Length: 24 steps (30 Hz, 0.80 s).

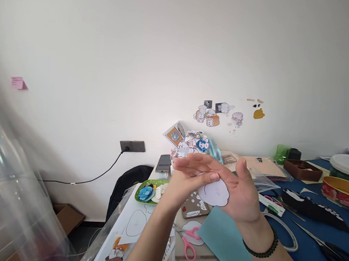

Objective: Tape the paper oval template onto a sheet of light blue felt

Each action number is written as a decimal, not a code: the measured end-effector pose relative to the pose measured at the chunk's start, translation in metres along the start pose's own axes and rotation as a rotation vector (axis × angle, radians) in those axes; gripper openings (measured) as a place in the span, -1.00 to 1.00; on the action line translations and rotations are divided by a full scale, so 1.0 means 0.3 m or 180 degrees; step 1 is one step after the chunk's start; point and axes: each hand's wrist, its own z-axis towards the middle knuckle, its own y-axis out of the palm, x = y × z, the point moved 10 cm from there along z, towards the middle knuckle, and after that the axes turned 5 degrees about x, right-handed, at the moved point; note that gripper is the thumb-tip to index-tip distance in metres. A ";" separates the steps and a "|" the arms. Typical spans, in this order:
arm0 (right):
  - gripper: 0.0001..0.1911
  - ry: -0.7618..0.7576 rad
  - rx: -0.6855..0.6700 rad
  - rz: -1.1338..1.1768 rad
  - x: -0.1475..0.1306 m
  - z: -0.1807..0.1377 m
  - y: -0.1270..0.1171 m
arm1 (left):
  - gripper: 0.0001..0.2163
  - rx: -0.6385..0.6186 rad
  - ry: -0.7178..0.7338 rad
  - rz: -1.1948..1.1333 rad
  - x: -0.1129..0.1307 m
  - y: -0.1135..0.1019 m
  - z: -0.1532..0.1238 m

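While our left hand (184,186) pins the white paper cutout (215,194) under its thumb against our right palm, its fingers mostly hidden, our right hand (244,197) lies open with fingers stretched left and thumb raised clear. We judge the cutting of this piece done, since its visible edge is free and rounded, while the outline drawn on the white sheet (136,223) at near left remains uncut. Below our hands, pink-handled scissors (189,252) lie unheld, left of a blue-green sheet (227,238).
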 end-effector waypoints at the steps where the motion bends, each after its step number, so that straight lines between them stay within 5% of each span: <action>1: -0.23 0.0055 0.0024 0.0050 0.005 -0.002 -0.002 | -0.77 0.0058 0.0035 -0.0013 0.008 -0.014 0.002; 8: -0.15 0.0068 0.0340 0.0880 -0.002 0.004 -0.029 | -0.77 0.0170 -0.0035 -0.0398 0.015 -0.054 0.012; 12: -0.24 -0.0176 0.0822 0.1123 -0.015 0.009 -0.099 | -0.74 -0.0228 -0.0093 -0.0108 -0.024 -0.014 0.015; 16: -0.29 -0.0419 0.1133 0.0896 -0.035 0.002 -0.148 | -0.68 -0.0768 -0.0317 0.0204 -0.081 0.046 -0.002; 24: -0.34 -0.0717 0.1236 -0.0273 -0.070 -0.004 -0.169 | -0.69 -0.0642 -0.0018 0.0044 -0.009 0.042 -0.034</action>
